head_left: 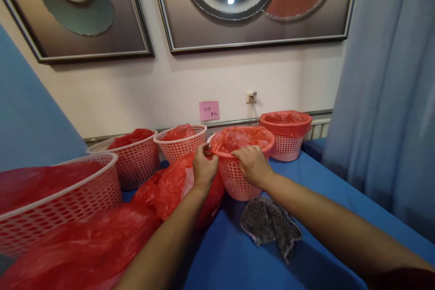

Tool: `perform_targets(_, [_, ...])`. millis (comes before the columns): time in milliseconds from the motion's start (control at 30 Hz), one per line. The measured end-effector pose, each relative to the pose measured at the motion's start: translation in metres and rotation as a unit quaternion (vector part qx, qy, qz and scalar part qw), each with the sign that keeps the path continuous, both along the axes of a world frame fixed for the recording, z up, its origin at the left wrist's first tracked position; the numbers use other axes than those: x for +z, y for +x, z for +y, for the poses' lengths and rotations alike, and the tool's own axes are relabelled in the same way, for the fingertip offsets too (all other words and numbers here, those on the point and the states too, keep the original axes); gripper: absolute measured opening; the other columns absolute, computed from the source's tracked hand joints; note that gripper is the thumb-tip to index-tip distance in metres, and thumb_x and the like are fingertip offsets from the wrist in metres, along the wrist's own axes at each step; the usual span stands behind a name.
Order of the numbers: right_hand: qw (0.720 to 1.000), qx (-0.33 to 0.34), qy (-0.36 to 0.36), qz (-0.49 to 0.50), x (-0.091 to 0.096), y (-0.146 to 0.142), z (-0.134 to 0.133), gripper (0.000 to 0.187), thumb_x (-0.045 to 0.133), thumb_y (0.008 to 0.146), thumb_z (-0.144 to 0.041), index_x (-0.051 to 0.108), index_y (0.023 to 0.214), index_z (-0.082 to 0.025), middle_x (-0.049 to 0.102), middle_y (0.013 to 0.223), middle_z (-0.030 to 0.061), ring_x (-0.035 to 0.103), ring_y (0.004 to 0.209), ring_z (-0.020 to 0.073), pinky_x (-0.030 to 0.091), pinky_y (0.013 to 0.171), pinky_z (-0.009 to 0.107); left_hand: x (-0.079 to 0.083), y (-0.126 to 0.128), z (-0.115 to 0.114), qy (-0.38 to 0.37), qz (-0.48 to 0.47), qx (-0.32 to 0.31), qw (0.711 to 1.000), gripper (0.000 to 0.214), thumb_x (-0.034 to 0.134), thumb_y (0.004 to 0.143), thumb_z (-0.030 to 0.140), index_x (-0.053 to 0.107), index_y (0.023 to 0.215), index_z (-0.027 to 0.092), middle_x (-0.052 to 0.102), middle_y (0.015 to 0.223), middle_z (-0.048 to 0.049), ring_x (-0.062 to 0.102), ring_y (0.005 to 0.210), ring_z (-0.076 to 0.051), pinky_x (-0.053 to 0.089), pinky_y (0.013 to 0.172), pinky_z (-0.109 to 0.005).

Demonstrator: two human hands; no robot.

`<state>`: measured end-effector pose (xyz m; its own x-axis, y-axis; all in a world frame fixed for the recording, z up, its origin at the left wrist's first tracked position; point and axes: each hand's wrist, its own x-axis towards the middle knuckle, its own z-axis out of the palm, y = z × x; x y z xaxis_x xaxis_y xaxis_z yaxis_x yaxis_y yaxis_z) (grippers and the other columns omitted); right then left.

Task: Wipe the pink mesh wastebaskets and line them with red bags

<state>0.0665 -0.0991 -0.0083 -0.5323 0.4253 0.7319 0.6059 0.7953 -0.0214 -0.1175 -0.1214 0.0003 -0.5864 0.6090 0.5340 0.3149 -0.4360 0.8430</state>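
Observation:
A small pink mesh basket [234,181] stands on the blue tablecloth [220,253] in front of me, with a red plastic bag [243,138] lining it. My left hand [204,167] pinches the bag's edge at the basket's left rim. My right hand [253,165] grips the bag over the near rim, fingers curled. A loose heap of red bags [170,188] lies to the left, partly behind my left forearm.
More pink baskets stand around: a lined one [287,138] at the back right, two [181,142] [134,158] with bags behind, a big one [57,204] at the near left. A grey speckled cloth [270,226] lies near. A blue curtain [387,90] hangs right.

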Motion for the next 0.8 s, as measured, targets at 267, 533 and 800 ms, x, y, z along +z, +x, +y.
perform_targets(267, [0.998, -0.026, 0.006, 0.058, -0.013, 0.058, 0.036, 0.031, 0.046, 0.079, 0.0, 0.066, 0.094, -0.018, 0.071, 0.087, 0.0064, 0.059, 0.087, 0.023, 0.034, 0.089, 0.039, -0.01, 0.007, -0.008, -0.036, -0.029, -0.042, 0.998, 0.027, 0.062, 0.067, 0.008, 0.063, 0.092, 0.017, 0.068, 0.08, -0.0028, 0.065, 0.07, -0.016, 0.053, 0.068, -0.029])
perform_targets(533, [0.99, 0.04, 0.054, 0.125, -0.017, 0.057, 0.012, 0.031, 0.054, 0.088, -0.009, 0.062, 0.116, -0.018, 0.07, 0.117, 0.0105, 0.06, 0.108, 0.026, 0.038, 0.097, 0.043, -0.031, 0.021, -0.02, -0.025, 0.085, -0.004, 0.996, 0.035, 0.065, 0.074, 0.01, 0.067, 0.108, 0.019, 0.07, 0.113, -0.0083, 0.066, 0.105, -0.022, 0.052, 0.091, -0.036])
perform_targets(800, [0.987, 0.099, 0.072, 0.103, -0.015, 0.023, 0.0, 0.031, 0.052, 0.096, -0.012, 0.064, 0.123, -0.022, 0.07, 0.112, 0.0096, 0.062, 0.099, 0.0246, 0.045, 0.085, 0.04, -0.033, 0.007, -0.017, 0.029, 0.251, 0.094, 0.963, 0.03, 0.062, 0.074, 0.007, 0.062, 0.102, 0.019, 0.065, 0.113, -0.0093, 0.062, 0.116, -0.027, 0.048, 0.108, -0.047])
